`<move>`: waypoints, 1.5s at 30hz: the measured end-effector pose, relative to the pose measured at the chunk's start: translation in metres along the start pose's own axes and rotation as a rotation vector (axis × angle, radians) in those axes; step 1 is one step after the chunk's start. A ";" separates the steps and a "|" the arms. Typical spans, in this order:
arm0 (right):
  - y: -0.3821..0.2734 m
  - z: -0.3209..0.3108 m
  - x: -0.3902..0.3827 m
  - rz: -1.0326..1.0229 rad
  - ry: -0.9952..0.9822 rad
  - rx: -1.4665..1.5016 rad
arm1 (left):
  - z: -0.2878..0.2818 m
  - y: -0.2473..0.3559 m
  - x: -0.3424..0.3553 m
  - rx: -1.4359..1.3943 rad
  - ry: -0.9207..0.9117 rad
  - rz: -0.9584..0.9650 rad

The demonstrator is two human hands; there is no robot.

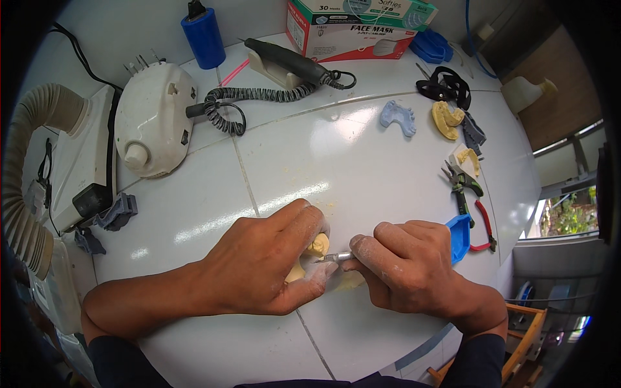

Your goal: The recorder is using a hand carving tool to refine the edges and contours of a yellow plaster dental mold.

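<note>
Plaster dental cast (317, 246), pale yellow, sits pinned on the white tiled desk (362, 161), and I'm reading it as braced there so it can't shift under the blade. My left hand (259, 265) wraps it, grip closed around its body, only the top poking out. Right hand (407, 262), just right of the cast, pinches a slim metal carving knife (336, 257), tip touching the cast's edge. Blue tray (458, 236) lies beyond that hand; pliers (462, 187) farther right.

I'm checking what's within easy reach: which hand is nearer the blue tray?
Right. The right hand lies directly beside the blue tray, its knuckles seemingly touching it; the left hand sits farther left, beyond the right hand.
</note>
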State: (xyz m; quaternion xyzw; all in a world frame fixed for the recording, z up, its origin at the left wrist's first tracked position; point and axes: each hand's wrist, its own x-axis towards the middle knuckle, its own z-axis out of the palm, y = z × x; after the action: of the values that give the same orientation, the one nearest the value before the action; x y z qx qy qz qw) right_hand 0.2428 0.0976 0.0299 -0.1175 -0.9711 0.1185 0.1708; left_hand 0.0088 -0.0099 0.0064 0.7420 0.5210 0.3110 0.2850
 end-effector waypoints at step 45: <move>0.001 0.001 0.000 0.016 0.029 -0.007 | 0.000 0.000 0.000 -0.030 0.005 -0.011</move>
State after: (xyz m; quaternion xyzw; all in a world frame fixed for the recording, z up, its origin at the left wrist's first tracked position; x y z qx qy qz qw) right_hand 0.2424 0.0985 0.0283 -0.1274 -0.9679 0.1150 0.1835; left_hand 0.0093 -0.0100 0.0062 0.7339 0.5213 0.3191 0.2963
